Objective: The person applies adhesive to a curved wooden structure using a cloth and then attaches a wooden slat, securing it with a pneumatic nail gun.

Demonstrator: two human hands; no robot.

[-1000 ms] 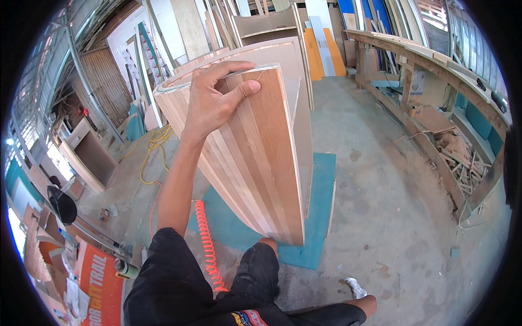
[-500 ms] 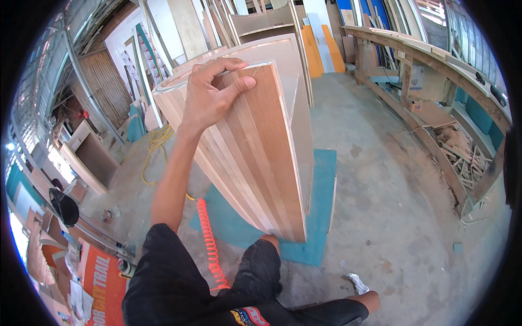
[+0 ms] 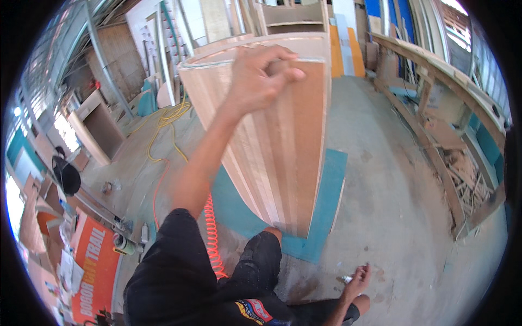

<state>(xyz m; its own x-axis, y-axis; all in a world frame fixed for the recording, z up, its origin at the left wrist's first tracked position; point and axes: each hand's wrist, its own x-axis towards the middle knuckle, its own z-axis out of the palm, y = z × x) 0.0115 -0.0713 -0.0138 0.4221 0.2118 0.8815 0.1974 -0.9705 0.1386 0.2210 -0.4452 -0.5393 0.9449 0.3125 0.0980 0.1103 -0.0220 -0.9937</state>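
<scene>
A tall curved wooden cabinet piece (image 3: 296, 136), faced with narrow strips in light and darker brown, stands upright in front of me. My left hand (image 3: 258, 79) grips its top edge, thumb on the striped face and fingers over the rim. The piece rests on a teal sheet (image 3: 326, 190) on the floor, close to my left knee. Low on the right, my right hand (image 3: 356, 282) hovers by my right knee, its fingers blurred. A small whitish thing (image 3: 346, 279) shows beside that hand; whether the hand touches it I cannot tell.
An orange coiled air hose (image 3: 213, 239) runs along my left side, joining a yellow hose (image 3: 168, 117) farther off. A wooden workbench (image 3: 435, 68) with scraps beneath it lines the right. At lower left lie an orange banner (image 3: 92, 266) and cans. An open box cabinet (image 3: 98, 130) stands beyond.
My right hand has come into view at lower right, near the whitish thing. The view has shifted, so the cabinet piece appears farther right; my left hand still holds its top edge.
</scene>
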